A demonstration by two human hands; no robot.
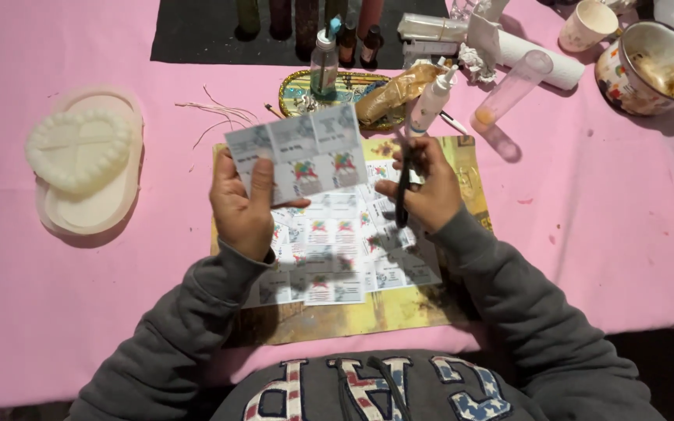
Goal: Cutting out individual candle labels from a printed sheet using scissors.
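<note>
My left hand (245,204) holds up a cut strip of printed paper labels (299,153) above the table. My right hand (424,185) grips black scissors (403,195), blades pointing down toward me. Under both hands lies a larger sheet of the same small printed labels (345,261) on a yellow board (399,308). The sheet's upper left part is hidden by the raised strip and my left hand.
A white heart-shaped mould (79,152) lies on a pale tray at left. Behind the board are a small oval tray (294,90) with a spray bottle (324,66), a white squeeze bottle (431,101), a clear plastic tube (509,90), a paper roll, a cup and a bowl (657,66).
</note>
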